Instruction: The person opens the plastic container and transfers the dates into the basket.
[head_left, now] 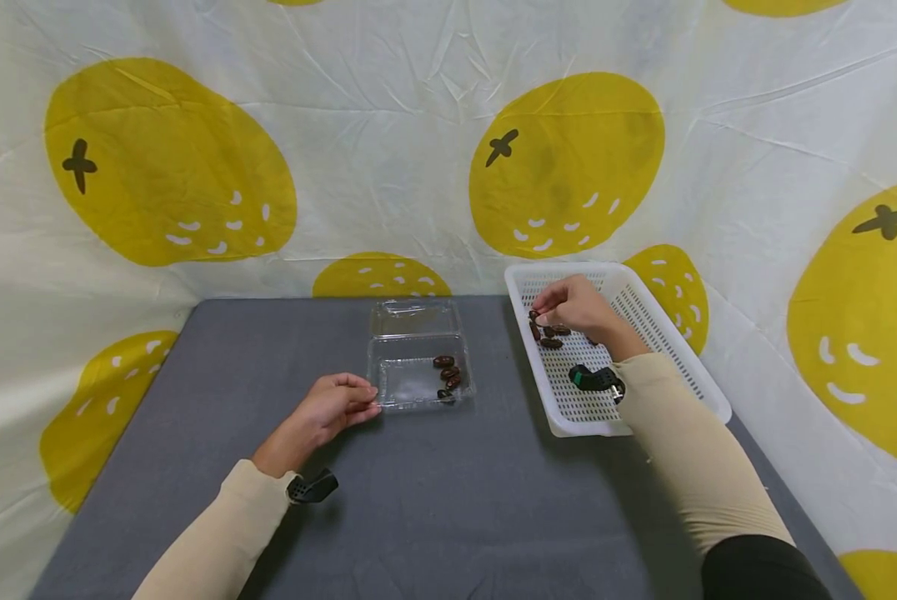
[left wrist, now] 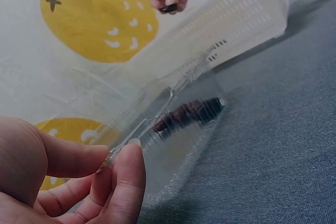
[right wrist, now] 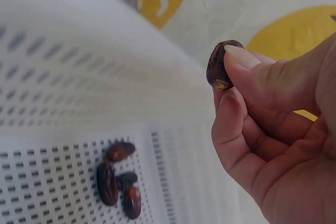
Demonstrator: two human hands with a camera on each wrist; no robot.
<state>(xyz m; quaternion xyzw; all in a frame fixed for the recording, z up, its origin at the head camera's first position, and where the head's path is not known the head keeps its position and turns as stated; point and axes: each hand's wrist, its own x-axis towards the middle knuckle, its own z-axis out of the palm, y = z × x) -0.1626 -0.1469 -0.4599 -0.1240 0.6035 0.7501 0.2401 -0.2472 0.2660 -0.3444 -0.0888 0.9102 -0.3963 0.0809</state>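
Note:
My right hand (head_left: 579,310) pinches a date (right wrist: 220,66) between thumb and fingers, over the far left part of a white perforated basket (head_left: 572,421). Several more dates (right wrist: 108,183) lie on the basket's floor below it. To the left, a clear plastic clamshell box (head_left: 403,383) stands on the table with its lid (head_left: 416,318) folded back. A row of dates (head_left: 448,372) lies along the right side of this box. My left hand (head_left: 338,406) pinches the box's near left corner between thumb and fingers, as the left wrist view shows up close.
A grey cloth (head_left: 448,517) covers the table. Behind it hangs a white curtain (head_left: 388,167) with yellow fruit prints, close to the table's far edge. The basket's raised walls stand at the right side of the table, next to the curtain.

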